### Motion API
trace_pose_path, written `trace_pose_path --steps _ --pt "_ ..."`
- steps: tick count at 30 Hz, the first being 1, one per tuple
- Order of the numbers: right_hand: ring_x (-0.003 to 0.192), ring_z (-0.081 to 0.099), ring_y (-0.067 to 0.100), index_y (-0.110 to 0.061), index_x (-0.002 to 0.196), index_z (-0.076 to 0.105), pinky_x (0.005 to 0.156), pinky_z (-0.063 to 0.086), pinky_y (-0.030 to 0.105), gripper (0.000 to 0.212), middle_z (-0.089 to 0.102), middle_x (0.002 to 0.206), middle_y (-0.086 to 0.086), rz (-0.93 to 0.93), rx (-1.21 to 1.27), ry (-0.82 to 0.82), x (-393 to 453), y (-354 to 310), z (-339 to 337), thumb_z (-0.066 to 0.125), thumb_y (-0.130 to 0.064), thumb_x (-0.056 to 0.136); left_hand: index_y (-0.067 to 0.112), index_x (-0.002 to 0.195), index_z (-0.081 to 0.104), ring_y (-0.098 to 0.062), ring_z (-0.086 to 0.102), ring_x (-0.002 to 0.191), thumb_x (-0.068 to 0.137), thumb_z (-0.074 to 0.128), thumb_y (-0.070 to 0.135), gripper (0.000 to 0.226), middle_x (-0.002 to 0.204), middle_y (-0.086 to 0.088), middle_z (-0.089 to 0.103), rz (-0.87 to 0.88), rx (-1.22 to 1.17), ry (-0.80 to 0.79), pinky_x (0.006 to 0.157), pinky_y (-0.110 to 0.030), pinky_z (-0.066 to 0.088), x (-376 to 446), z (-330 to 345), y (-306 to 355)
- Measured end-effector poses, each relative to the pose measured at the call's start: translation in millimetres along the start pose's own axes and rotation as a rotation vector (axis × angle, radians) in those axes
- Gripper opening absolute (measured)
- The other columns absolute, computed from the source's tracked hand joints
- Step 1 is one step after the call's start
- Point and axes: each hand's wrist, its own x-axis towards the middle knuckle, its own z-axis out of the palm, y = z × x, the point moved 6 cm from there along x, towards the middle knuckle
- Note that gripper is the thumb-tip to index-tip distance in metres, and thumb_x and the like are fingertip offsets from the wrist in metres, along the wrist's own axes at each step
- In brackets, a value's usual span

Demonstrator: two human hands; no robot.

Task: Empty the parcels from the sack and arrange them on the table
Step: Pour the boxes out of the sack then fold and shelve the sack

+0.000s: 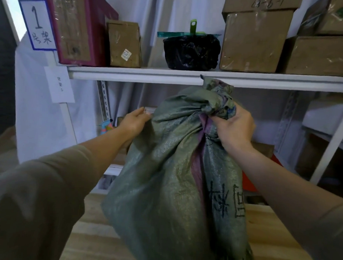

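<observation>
centre right of frame: right hand (232,127) fingers curled tight round bunched neck of sack (176,179). left hand (134,121) flat, fingers straight, pressing sack's upper left side. sack upright, full, mouth gathered shut, filling centre above wooden table (95,234). no parcels out; emptying and arranging all left. shelf (130,74) edge just over sack top, boxes (253,39) and black bag (190,52) above, limits lifting room.
</observation>
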Motion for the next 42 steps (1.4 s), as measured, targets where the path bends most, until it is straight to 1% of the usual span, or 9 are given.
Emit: trace_pose_path --steps 3,11,18,23,27,31,35,37,42 --pt "0.088 0.062 0.009 -0.028 0.111 0.072 0.084 0.051 0.026 0.037 0.068 0.085 -0.013 -0.018 0.068 -0.038 4 -2 4 0.084 -0.033 0.077 0.016 0.152 0.031 -0.014 0.048 0.121 0.1 0.053 0.019 0.057 0.141 0.002 0.049 0.018 0.033 -0.095 0.091 -0.015 0.037 6 4 -1" --pt "0.108 0.068 0.014 -0.025 0.112 0.074 0.097 0.054 0.046 0.062 0.076 0.107 -0.01 -0.088 0.272 -0.172 19 12 21 0.084 -0.058 0.061 0.034 0.154 0.022 -0.019 0.057 0.115 0.097 0.059 0.019 0.069 0.131 -0.005 0.061 -0.042 0.061 -0.29 0.099 -0.032 0.043 26 6 -24" --pt "0.111 0.068 0.016 -0.014 0.115 0.073 0.101 0.052 0.045 0.061 0.075 0.112 -0.001 -0.102 0.383 -0.297 21 10 28 0.087 -0.045 0.064 0.023 0.155 0.021 -0.027 0.039 0.139 0.094 0.063 0.017 0.074 0.155 -0.01 0.035 0.027 0.05 -0.114 0.102 -0.031 0.036 33 0 -25" --pt "0.107 0.07 0.013 -0.001 0.118 0.069 0.099 0.054 0.036 0.044 0.073 0.112 0.006 -0.107 0.42 -0.343 24 10 31 0.08 -0.007 0.076 0.014 0.142 0.044 -0.014 0.048 0.115 0.096 0.061 0.025 0.05 0.14 -0.001 0.049 0.097 0.071 -0.08 0.091 -0.024 0.036 37 2 -20" --pt "0.108 0.069 0.013 0.003 0.12 0.067 0.097 0.054 0.029 0.043 0.072 0.115 0.011 -0.121 0.434 -0.369 26 13 38 0.078 0.001 0.078 0.012 0.134 0.052 -0.02 0.052 0.111 0.096 0.06 0.019 0.039 0.127 -0.007 0.053 0.131 0.146 -0.063 0.092 -0.029 0.04 41 4 -18" --pt "0.102 0.069 0.006 -0.001 0.118 0.068 0.094 0.053 0.025 0.047 0.071 0.115 0.011 -0.133 0.426 -0.397 25 12 46 0.081 -0.005 0.073 0.01 0.096 0.067 -0.023 0.059 0.091 0.094 0.063 0.014 0.006 0.086 -0.003 0.064 0.122 0.105 0.083 0.081 -0.032 0.046 45 -8 -18" --pt "0.106 0.07 0.012 -0.025 0.107 0.077 0.098 0.054 0.042 0.05 0.076 0.105 -0.008 -0.147 0.258 -0.381 28 14 57 0.09 -0.043 0.063 0.015 0.07 0.064 -0.026 0.057 0.079 0.092 0.065 0.013 0.023 0.072 -0.007 0.062 0.034 -0.033 0.249 0.084 -0.045 0.056 52 -28 -27" --pt "0.102 0.07 0.012 -0.027 0.107 0.077 0.094 0.056 0.044 0.044 0.076 0.1 -0.013 -0.146 0.17 -0.367 33 16 62 0.09 -0.038 0.066 0.019 0.067 0.063 -0.028 0.057 0.076 0.092 0.065 0.016 0.026 0.072 -0.011 0.063 -0.009 -0.138 0.323 0.084 -0.052 0.056 56 -38 -26" --pt "0.098 0.069 0.013 -0.027 0.107 0.076 0.089 0.057 0.04 0.037 0.075 0.097 -0.012 -0.145 0.075 -0.266 42 -5 61 0.088 -0.027 0.073 0.022 0.069 0.058 -0.024 0.057 0.08 0.095 0.059 0.021 0.026 0.072 -0.004 0.059 0.021 -0.245 0.439 0.072 -0.034 0.051 60 -53 15"
